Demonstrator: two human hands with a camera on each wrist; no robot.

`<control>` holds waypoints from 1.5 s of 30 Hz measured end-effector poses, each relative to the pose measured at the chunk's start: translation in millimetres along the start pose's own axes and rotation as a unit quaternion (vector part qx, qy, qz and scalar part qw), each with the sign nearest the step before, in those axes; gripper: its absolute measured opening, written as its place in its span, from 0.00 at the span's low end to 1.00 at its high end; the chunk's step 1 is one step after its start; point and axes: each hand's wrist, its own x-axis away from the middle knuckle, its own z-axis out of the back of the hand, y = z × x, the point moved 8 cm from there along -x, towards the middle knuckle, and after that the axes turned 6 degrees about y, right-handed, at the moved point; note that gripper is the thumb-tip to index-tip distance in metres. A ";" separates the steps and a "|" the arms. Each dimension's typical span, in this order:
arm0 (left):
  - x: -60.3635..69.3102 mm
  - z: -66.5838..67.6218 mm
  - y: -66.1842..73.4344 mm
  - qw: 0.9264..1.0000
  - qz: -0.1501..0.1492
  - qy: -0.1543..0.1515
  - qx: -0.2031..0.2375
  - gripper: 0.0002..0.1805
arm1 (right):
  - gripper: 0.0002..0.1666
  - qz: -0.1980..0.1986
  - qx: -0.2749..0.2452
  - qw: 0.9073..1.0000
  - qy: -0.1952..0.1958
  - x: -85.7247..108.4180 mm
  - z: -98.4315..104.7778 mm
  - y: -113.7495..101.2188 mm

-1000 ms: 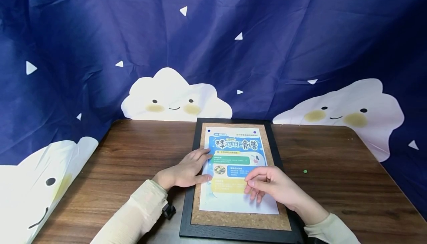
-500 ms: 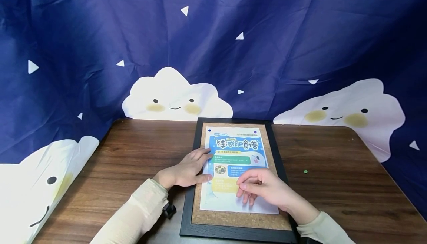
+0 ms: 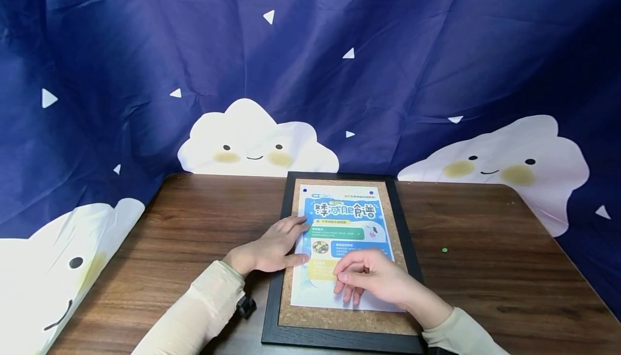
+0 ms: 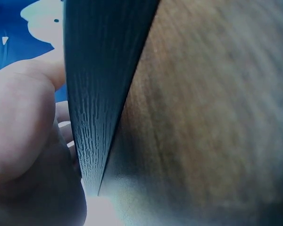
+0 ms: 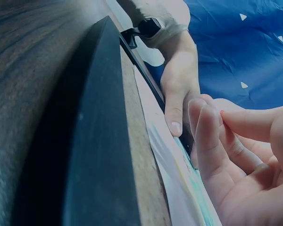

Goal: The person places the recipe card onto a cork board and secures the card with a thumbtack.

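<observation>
A printed poster lies on a black-framed corkboard, flat on the table. Dark blue tack heads sit at its top left corner and top right corner. My left hand rests across the board's left frame, its extended fingers and thumb touching the poster's left edge. Above the poster's lower part, my right hand pinches a small red thumbtack between thumb and index finger. Only a red speck of it shows in the right wrist view; the fingertips hide the rest.
A green thumbtack lies on the brown wooden table, right of the board. Behind the table hangs a blue curtain printed with clouds. A small black device is on the left wrist.
My right hand has moved left and slightly toward me over the poster, keeping its pinch. My left hand, the board and the green thumbtack stay in place.
</observation>
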 end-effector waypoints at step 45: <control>-0.1 0.9 0.5 1.000 -0.009 0.014 -0.003 0.40 | 0.13 -0.052 -0.037 0.996 -0.056 -36.5 -60.1 15.6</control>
